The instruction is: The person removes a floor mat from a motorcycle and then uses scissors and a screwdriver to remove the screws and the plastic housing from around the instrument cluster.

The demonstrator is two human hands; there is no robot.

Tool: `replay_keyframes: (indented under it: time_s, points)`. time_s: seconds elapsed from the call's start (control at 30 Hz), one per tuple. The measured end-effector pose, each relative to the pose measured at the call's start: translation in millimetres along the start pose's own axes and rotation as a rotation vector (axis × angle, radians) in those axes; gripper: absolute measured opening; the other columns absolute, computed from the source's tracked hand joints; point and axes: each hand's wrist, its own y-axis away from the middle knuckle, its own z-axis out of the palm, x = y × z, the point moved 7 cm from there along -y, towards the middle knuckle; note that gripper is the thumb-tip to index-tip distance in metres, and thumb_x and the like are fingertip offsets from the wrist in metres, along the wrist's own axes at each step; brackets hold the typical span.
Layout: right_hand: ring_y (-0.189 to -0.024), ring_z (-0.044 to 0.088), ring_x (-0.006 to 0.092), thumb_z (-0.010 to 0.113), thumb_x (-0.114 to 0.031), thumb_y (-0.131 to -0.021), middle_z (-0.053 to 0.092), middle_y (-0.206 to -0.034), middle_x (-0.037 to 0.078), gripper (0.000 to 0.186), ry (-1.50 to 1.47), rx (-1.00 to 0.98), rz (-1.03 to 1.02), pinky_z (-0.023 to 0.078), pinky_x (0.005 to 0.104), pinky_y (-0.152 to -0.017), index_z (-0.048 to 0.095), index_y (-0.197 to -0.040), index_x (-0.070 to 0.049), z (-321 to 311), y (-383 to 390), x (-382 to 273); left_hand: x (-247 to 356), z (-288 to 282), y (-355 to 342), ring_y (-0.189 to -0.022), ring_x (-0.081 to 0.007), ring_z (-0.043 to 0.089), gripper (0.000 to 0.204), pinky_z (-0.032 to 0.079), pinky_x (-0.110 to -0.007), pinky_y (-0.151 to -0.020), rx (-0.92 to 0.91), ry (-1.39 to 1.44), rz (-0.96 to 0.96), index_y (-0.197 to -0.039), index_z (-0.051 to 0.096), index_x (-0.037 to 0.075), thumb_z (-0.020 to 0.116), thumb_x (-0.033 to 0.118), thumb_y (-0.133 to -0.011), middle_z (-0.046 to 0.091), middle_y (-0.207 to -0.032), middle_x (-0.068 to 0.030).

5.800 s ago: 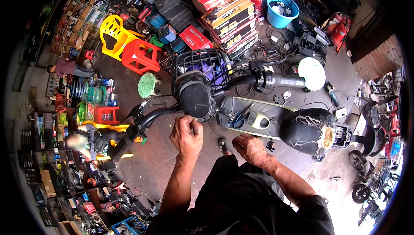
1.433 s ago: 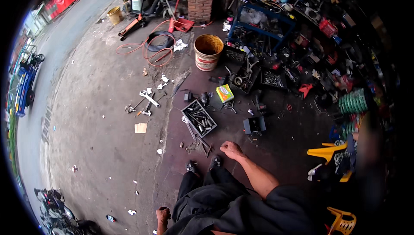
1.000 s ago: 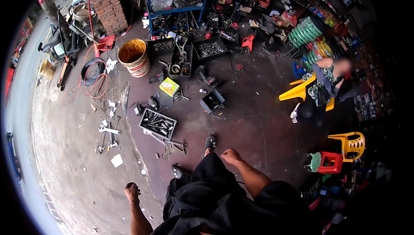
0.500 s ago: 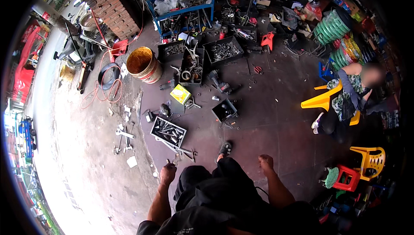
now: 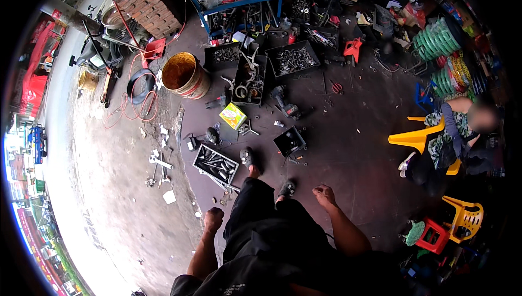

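Observation:
My left hand [image 5: 213, 220] hangs low beside my left leg, its fingers curled closed; whatever may be inside is hidden. My right hand [image 5: 324, 195] is raised a little in front of my right side with fingers bent inward, and nothing shows in it. Neither hand touches anything on the floor. Closest to my left hand is a grey tray of sockets [image 5: 216, 166], with metal wrenches partly under its near edge. My left shoe [image 5: 247, 156] stands beside that tray, and my right shoe [image 5: 287, 188] is slightly nearer. Beyond them sits a small black bin [image 5: 289, 141].
A yellow-green box [image 5: 232, 115], a cordless power tool [image 5: 285, 103] and black trays of bolts [image 5: 292, 59] lie ahead. A rusty bucket [image 5: 185, 76] stands left of them, near a blue shelf [image 5: 239, 5]. At right, a person sits on a yellow chair [image 5: 416, 135]; a red stool [image 5: 433, 235] is nearer.
My left foot has come forward into view beside the socket tray. My right hand has moved left and slightly up; the left hand has dropped a little. The view has shifted slightly.

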Motion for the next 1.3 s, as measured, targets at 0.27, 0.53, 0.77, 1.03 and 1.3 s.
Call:
replay_keyframes:
  time_s: [0.27,0.53,0.77,1.03,1.3]
  points:
    - [-0.069,0.059,0.0132,0.064,-0.018,-0.083,0.064,-0.076,0.005,0.017,0.076,0.005,0.092,0.047,0.0291,-0.064,0.066,-0.086,-0.001,36.6,-26.1,-49.7,80.7,-63.1,-72.4,-0.061,-0.0198,0.066,0.026,0.052,-0.034,-0.063,-0.013,0.227,-0.042,-0.091,0.069,0.003,0.058,0.023,-0.079,0.068,-0.071,-0.0125]
    - [-0.071,0.058,0.0129,0.063,-0.018,-0.088,0.064,-0.080,0.005,0.020,-0.169,0.087,0.134,0.047,0.0281,-0.065,0.066,-0.096,0.000,78.8,-78.8,-130.8,144.2,-71.1,-125.9,-0.083,-0.0328,0.068,0.027,0.053,-0.040,-0.074,-0.110,-0.100,0.053,-0.099,0.070,0.008,0.060,0.025,-0.080,0.070,-0.086,-0.0172]
    - [-0.083,0.066,0.0284,0.066,-0.025,-0.083,0.068,-0.086,0.015,0.022,0.259,-0.205,0.018,0.051,0.0368,-0.075,0.067,-0.089,-0.004,155.9,-56.4,-127.7,171.1,-9.6,-107.6,-0.100,-0.0376,0.063,0.032,0.050,-0.046,-0.086,-0.260,-0.365,-0.010,-0.110,0.066,0.016,0.053,0.031,-0.086,0.067,-0.106,-0.0171]
    - [-0.091,0.065,0.0335,0.066,-0.028,-0.081,0.068,-0.093,0.016,0.025,0.472,-0.374,0.123,0.051,0.0407,-0.079,0.068,-0.094,-0.007,130.4,-55.9,-95.9,187.3,28.1,-87.8,-0.105,-0.0379,0.060,0.033,0.049,-0.047,-0.088,-0.334,-0.404,0.030,-0.109,0.066,0.012,0.049,0.031,-0.089,0.064,-0.114,-0.0173]
    - [-0.090,0.064,0.0363,0.059,-0.026,-0.083,0.068,-0.095,0.018,0.025,0.597,-0.106,0.039,0.051,0.0416,-0.079,0.067,-0.096,-0.006,65.9,-108.4,-126.3,205.4,-10.2,-102.9,-0.102,-0.0383,0.062,0.031,0.049,-0.047,-0.088,-0.362,-0.284,-0.032,-0.107,0.067,0.012,0.051,0.030,-0.088,0.066,-0.107,-0.0186]
